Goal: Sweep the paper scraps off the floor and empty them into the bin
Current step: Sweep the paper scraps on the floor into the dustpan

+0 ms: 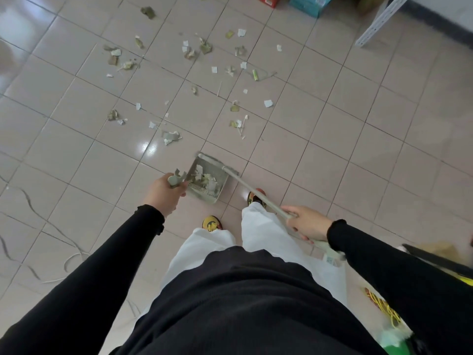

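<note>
The left hand clenches a torn grey scrap just beside the dustpan, which sits on the tiled floor in front of the shoes and already holds some scraps. The right hand grasps the dustpan's long handle. Many paper scraps lie scattered across the floor beyond the dustpan.

Glossy tiled floor, boxes by wall.
</note>
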Motion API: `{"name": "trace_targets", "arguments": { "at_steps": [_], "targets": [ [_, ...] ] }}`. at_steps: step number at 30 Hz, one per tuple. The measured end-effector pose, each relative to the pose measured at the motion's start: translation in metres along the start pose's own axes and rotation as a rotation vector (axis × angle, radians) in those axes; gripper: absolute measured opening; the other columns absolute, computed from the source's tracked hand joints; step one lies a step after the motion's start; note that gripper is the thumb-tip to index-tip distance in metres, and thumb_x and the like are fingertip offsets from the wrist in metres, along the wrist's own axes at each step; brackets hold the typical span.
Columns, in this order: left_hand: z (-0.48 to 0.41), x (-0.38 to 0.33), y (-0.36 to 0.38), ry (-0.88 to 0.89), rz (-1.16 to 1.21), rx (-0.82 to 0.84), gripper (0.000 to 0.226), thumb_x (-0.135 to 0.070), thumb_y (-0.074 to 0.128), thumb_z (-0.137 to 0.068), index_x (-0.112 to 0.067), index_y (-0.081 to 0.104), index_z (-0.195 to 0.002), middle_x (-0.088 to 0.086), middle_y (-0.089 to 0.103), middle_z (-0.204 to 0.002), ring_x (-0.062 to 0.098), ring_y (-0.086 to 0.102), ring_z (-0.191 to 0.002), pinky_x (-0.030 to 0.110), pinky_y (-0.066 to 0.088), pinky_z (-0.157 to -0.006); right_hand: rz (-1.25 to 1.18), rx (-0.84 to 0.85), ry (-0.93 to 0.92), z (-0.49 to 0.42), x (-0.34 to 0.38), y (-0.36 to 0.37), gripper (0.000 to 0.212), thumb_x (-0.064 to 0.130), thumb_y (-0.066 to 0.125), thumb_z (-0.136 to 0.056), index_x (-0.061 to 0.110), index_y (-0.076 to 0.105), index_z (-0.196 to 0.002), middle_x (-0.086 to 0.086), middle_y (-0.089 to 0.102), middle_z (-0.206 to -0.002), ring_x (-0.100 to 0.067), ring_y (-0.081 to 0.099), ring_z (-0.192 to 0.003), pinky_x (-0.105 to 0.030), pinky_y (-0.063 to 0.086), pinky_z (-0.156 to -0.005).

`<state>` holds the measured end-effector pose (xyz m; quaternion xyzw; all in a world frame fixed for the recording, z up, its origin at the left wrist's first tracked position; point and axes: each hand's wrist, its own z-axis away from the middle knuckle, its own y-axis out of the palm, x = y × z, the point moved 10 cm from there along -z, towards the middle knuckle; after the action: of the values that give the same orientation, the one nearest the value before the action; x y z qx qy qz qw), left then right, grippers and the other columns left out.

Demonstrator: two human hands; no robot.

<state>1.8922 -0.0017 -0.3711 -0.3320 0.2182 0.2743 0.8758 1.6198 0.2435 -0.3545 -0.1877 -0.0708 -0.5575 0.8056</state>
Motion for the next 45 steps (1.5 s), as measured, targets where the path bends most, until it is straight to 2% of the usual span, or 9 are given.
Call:
{"name": "trace_targets", "arguments": {
  "at_steps": [4,9,19,24,26,32,37,41,45],
  "targets": [
    [-0.007,-0.006,0.002,0.024,-0.05,0.012,0.018,-0.027,0.059,-0.096,-0.012,0.064,-0.103,0.019,0.074,-0.096,0.021,0.048,-0.052,0.027,0.041,-0.049,-0.097,-0.108,-0.007,-0.014,0.006,-0.015,0.053,0.011,0.042,-0.099,0.027,0.039,-0.149,-0.005,0.051,-0.079,-0.011,0.04,-0.046,-0.024,0.038,-0.039],
    [-0.021,-0.035,0.014,0.059,-0.098,0.03,0.017,-0.028,0.06,-0.095,-0.012,0.064,-0.099,0.016,0.074,-0.093,0.024,0.049,-0.053,0.033,0.044,-0.054,-0.206,-0.208,0.0,-0.025,0.004,-0.049,0.055,0.011,0.043,-0.098,0.025,0.036,-0.151,-0.006,0.052,-0.079,-0.013,0.041,-0.046,-0.024,0.037,-0.038],
    [-0.051,-0.116,0.055,0.078,-0.124,0.034,0.019,-0.032,0.059,-0.097,-0.014,0.064,-0.1,0.012,0.074,-0.094,0.02,0.049,-0.056,0.032,0.045,-0.056,-0.234,-0.389,0.082,-0.098,-0.019,-0.198,0.056,0.01,0.038,-0.096,0.02,0.036,-0.151,-0.005,0.053,-0.088,-0.019,0.049,-0.056,-0.028,0.042,-0.046],
    [-0.064,-0.149,0.076,0.049,-0.102,0.025,0.021,-0.03,0.058,-0.099,-0.013,0.064,-0.108,0.011,0.074,-0.096,0.016,0.048,-0.054,0.026,0.041,-0.048,-0.084,-0.397,0.131,-0.158,-0.007,-0.268,0.04,0.004,0.04,-0.093,0.005,0.051,-0.131,-0.016,0.06,-0.085,-0.031,0.059,-0.075,-0.045,0.055,-0.07],
    [-0.066,-0.158,0.082,0.037,-0.072,0.025,0.022,-0.028,0.058,-0.099,-0.011,0.064,-0.111,0.013,0.073,-0.097,0.015,0.047,-0.054,0.025,0.04,-0.046,-0.019,-0.356,0.169,-0.171,-0.006,-0.275,0.034,0.001,0.045,-0.093,-0.003,0.057,-0.125,-0.017,0.062,-0.084,-0.035,0.064,-0.083,-0.045,0.056,-0.077],
    [-0.073,-0.177,0.097,-0.002,-0.017,0.015,0.02,-0.025,0.059,-0.099,-0.01,0.064,-0.111,0.017,0.073,-0.098,0.016,0.043,-0.05,0.023,0.037,-0.043,0.061,-0.192,0.129,-0.153,-0.017,-0.236,0.041,-0.001,0.045,-0.095,-0.007,0.048,-0.136,-0.004,0.047,-0.069,-0.017,0.05,-0.056,-0.027,0.045,-0.052],
    [-0.073,-0.186,0.111,-0.012,0.009,-0.016,0.022,-0.026,0.06,-0.098,-0.009,0.064,-0.112,0.019,0.073,-0.098,0.016,0.042,-0.047,0.023,0.036,-0.042,-0.468,-0.132,0.146,-0.11,-0.05,-0.188,0.037,0.002,0.036,-0.097,-0.001,0.05,-0.132,-0.008,0.045,-0.07,-0.016,0.04,-0.045,-0.018,0.034,-0.034],
    [-0.069,-0.188,0.119,-0.016,0.007,-0.022,0.022,-0.025,0.059,-0.099,-0.008,0.064,-0.112,0.02,0.073,-0.1,0.017,0.043,-0.047,0.023,0.036,-0.041,-0.791,-0.072,0.107,-0.073,-0.056,-0.191,0.039,0.005,0.04,-0.1,0.016,0.05,-0.136,-0.008,0.046,-0.073,-0.007,0.038,-0.039,-0.016,0.032,-0.033],
    [-0.064,-0.189,0.121,-0.004,-0.031,-0.032,0.022,-0.026,0.058,-0.1,-0.008,0.063,-0.111,0.018,0.074,-0.1,0.017,0.045,-0.049,0.022,0.038,-0.039,-0.716,-0.12,0.045,-0.061,-0.058,-0.197,0.036,0.006,0.039,-0.101,0.019,0.05,-0.133,-0.007,0.045,-0.075,-0.01,0.037,-0.043,-0.021,0.031,-0.037]
  ]
}}
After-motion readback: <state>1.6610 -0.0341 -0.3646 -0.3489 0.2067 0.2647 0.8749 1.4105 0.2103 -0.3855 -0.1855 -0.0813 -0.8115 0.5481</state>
